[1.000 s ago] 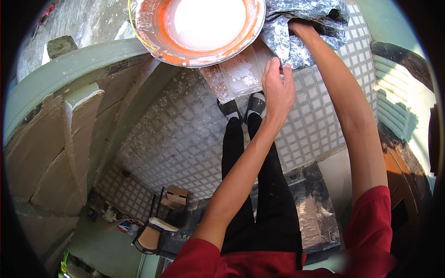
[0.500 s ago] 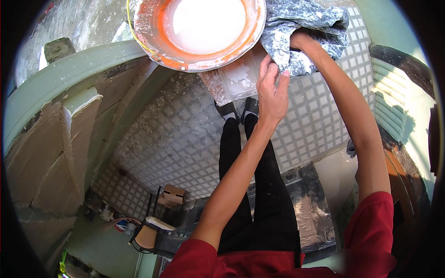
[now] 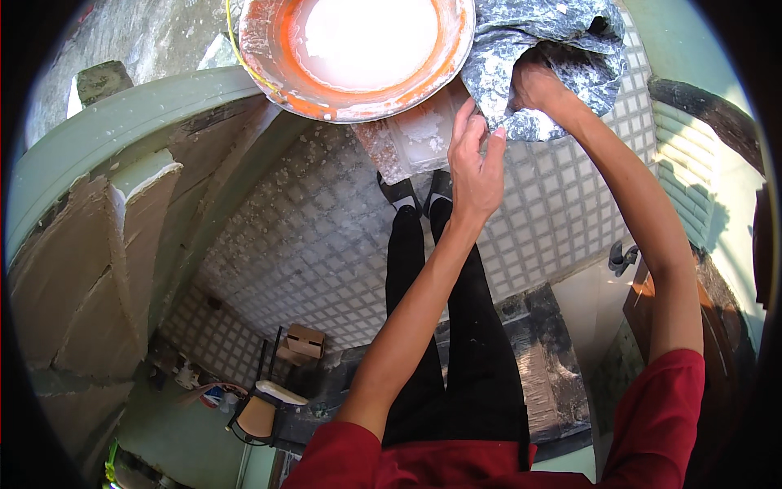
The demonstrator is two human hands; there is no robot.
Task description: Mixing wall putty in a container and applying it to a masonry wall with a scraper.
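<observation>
A crumpled, mottled grey bag with white smears lies at the top right, its mouth gaping. My right hand reaches into that opening, with its fingers hidden inside. My left hand is at the bag's lower left edge, fingers curled and fingertips on it. To the left sits a wide bucket with an orange-streaked rim, white liquid and a thin yellow handle. Beneath the bucket and beside my left hand, a white-crusted board sticks out.
A pale green curved wall with broken, layered panels runs down the left. My feet stand on gridded tiles. Lower down are a chair, a cardboard box and a dark worn surface. A dark beam is at right.
The bag has shifted a little down and right, its opening wider around my right hand, which has moved slightly lower. My left hand has moved a little left and up since a second ago.
</observation>
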